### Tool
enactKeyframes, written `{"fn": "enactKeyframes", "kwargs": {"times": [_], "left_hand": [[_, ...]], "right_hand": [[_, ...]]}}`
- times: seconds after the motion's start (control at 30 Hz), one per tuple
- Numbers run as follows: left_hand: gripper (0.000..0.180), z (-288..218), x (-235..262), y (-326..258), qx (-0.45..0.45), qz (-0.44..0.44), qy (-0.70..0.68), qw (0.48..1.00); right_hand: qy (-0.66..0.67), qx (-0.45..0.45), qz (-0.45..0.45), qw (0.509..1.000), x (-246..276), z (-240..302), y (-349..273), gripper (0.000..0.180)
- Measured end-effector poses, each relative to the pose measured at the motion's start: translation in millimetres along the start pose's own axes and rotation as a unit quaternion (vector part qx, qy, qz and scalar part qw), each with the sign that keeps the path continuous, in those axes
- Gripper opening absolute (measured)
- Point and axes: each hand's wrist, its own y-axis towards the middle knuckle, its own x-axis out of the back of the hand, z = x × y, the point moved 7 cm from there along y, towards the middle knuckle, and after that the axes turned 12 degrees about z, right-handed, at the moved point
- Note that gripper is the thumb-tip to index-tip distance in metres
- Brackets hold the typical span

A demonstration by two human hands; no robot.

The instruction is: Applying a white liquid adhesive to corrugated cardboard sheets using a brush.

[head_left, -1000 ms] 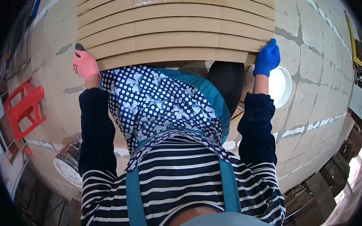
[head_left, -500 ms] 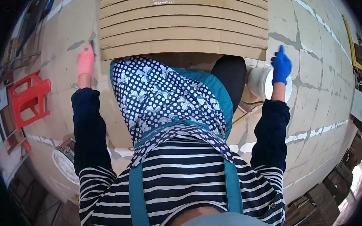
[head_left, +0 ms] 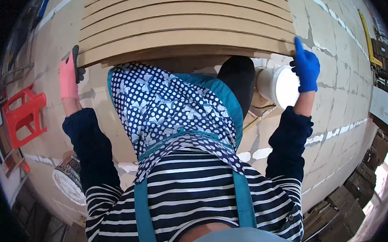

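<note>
My pink-gloved left hand [head_left: 69, 75] and blue-gloved right hand [head_left: 306, 67] grip opposite ends of a stack of long tan boards [head_left: 185, 29], fingers closed around its edges, holding it level above a white bucket [head_left: 280, 86] on the floor.

1. The stack of tan boards [head_left: 184, 25] runs out past the top edge, so how many there are and how far they reach cannot be told.
2. The left hand [head_left: 70, 75], in a pink glove, has its fingertips tucked behind the stack's corner; the grip underneath is hidden.
3. The right hand [head_left: 306, 67], in a blue glove, shows only its back; its palm against the boards is out of sight.
4. The white bucket [head_left: 280, 86] is partly covered by the boards and a dark shoe [head_left: 238, 81].
5. The person's legs are hidden by the dotted apron [head_left: 167, 105].
6. The red stool [head_left: 22, 114] blurs into the dark left rim.
</note>
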Motion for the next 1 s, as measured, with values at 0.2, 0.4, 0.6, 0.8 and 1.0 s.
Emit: {"fn": "enactKeyframes", "kwargs": {"times": [0.2, 0.4, 0.6, 0.8, 1.0], "left_hand": [[0.048, 15.6, -18.2, 12.3, 0.026, 0.011, 0.145, 0.989], [0.041, 28.2, 6.2, 23.1, -0.021, 0.074, -0.076, 0.994], [0.039, 73.3, -37.2, 31.2, -0.226, -0.078, -0.389, 0.89], [0.035, 70.3, -56.9, 34.8, -0.079, -0.295, -0.215, 0.928], [0.037, 38.8, -60.0, 22.3, -0.064, -0.325, -0.117, 0.936]], "right_hand": [[-0.375, 0.293, -0.145, 0.867, -48.3, 2.8, 2.1, 0.056], [0.321, 0.087, 0.103, 0.938, 0.0, -37.9, 25.0, 0.043], [0.62, 0.129, -0.186, 0.751, -69.4, -26.6, 17.6, 0.026], [0.344, 0.198, -0.342, 0.852, -87.6, -46.2, 46.4, 0.027], [0.263, 0.154, -0.333, 0.892, -86.7, -37.6, 43.7, 0.03]]}}
